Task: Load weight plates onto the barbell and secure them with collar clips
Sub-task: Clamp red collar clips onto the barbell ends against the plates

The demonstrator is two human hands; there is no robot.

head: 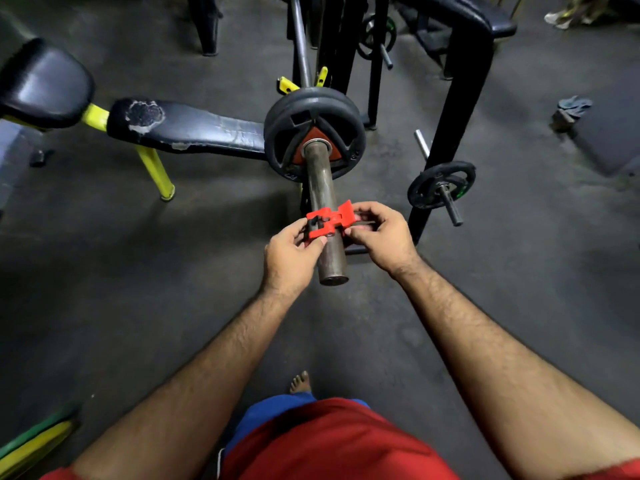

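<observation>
Hands at the sleeve: my left hand [290, 252] and right hand [381, 233] pinch the red collar clip [330, 221] between them, around the barbell [323, 199] sleeve near its end, well short of the loaded weight plates [313, 131] beyond.

Bare barbell sleeve [320, 178] runs clear to the weight plates [313, 133]; rack upright [450, 133] crowds its right.

Dim overhead lighting; soft shadows on the floor [145, 271]. Wide-angle distortion bends the edges. Corners darken; centre is sharp.
</observation>
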